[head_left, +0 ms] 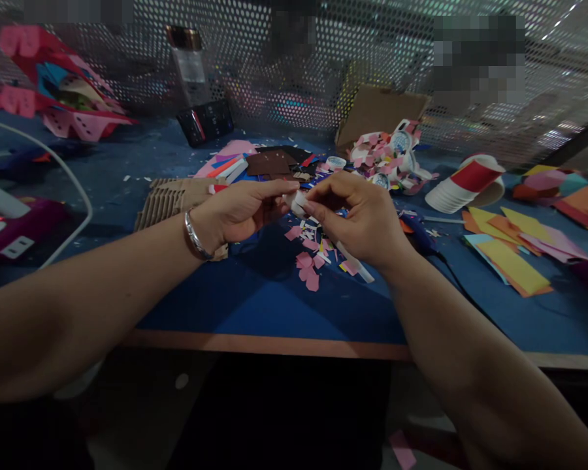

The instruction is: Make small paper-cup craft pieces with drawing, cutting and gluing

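My left hand (pixel 242 210) and my right hand (pixel 360 219) meet above the blue table top (pixel 255 294), fingers pinched together on a small white piece (pixel 296 201) held between them. A silver bracelet sits on my left wrist. Under the hands lie several pink paper scraps (pixel 308 264) and a white stick (pixel 355 262) that runs out from under my right hand. What the white piece is cannot be made out.
Corrugated card (pixel 164 199) lies at the left. Coloured paper sheets (pixel 514 248) lie at the right, with stacked red and white paper cups (pixel 463 183) behind them. A heap of decorated cups (pixel 387 156), a cardboard box (pixel 377 111), a bottle (pixel 189 62) and a mesh wall stand at the back.
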{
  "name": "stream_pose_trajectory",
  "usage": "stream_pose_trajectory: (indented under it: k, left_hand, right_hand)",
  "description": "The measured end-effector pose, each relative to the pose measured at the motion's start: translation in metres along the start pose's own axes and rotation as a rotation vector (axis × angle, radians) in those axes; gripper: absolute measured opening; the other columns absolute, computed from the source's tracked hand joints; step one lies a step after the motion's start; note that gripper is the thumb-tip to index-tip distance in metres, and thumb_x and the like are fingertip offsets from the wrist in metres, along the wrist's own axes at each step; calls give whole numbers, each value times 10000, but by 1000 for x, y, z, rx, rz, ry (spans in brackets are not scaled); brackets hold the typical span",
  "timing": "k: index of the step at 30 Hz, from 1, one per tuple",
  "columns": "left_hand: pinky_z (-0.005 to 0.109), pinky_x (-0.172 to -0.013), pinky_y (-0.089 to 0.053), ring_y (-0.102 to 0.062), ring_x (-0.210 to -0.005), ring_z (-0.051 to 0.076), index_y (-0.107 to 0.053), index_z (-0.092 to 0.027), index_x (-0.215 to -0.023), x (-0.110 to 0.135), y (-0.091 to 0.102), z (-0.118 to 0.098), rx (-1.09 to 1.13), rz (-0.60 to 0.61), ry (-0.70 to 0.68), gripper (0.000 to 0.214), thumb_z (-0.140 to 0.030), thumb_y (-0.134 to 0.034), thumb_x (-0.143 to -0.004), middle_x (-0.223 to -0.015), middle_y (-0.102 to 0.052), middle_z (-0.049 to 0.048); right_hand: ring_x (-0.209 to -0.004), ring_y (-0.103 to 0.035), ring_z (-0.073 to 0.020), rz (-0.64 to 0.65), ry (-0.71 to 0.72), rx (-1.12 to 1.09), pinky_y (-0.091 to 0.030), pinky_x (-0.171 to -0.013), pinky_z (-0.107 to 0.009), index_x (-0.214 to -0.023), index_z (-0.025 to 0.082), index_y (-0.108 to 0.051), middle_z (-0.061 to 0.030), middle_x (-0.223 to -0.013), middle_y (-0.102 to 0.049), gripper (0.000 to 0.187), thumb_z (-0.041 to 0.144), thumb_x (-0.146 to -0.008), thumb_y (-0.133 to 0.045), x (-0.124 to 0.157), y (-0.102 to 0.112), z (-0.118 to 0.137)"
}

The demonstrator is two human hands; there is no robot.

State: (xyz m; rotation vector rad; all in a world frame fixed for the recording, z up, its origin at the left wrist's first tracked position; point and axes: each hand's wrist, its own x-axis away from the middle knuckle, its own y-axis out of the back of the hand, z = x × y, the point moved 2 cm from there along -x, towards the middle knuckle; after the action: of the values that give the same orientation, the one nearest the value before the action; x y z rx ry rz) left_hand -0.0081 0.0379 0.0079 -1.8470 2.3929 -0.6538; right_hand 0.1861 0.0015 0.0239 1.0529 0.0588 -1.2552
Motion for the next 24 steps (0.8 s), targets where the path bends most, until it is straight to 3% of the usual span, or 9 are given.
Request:
stream_pose_trajectory:
  k: [3,9,15,21,24]
  left_hand:
    - [233,-632,-530,-585,-620,88,-788,-197,-765,1,0,-2,9,8,16,201,-111,-825,-943,-738,-707,3]
    - [203,-634,-521,-593,-607,55,-779,-150,-763,1,-1,-5,8,-6,45,220,-68,-791,-966,-740,-705,3]
    - [171,-568,-502,-585,-580,51,-727,-162,-750,1,-1,-9,-15,39,66,226,-62,-886,-875,-703,-698,-16]
    - [145,-550,-493,-580,-553,41,-727,-117,-734,2,-3,-12,16,-3,72,274,-16,-724,-989,-661,-683,4]
    - [143,-570,-502,-587,-563,42,-723,-122,-712,0,-2,-10,30,-9,60,304,-32,-719,-1002,-643,-659,-3]
  right_hand:
    - [-963,-717,-257,20,-37,-14,-569,-759,-407,-916,254,-709,-52,-930,-741,103,339,-975,-716,0,0,2]
    - [-879,-690,-220,15,-14,-43,-542,-743,-383,-896,241,-711,-41,-911,-735,121,339,-962,-738,0,0,2]
    - [-838,-659,-201,30,53,-30,-504,-757,-367,-906,211,-720,-41,-902,-753,96,293,-956,-731,0,-1,-1]
    - [-864,-673,-208,30,61,-24,-510,-798,-377,-948,203,-751,-52,-938,-771,43,228,-954,-715,1,-1,-3]
    - [-868,-679,-212,29,54,-6,-521,-810,-383,-997,206,-777,-58,-978,-787,90,206,-948,-701,1,0,-5]
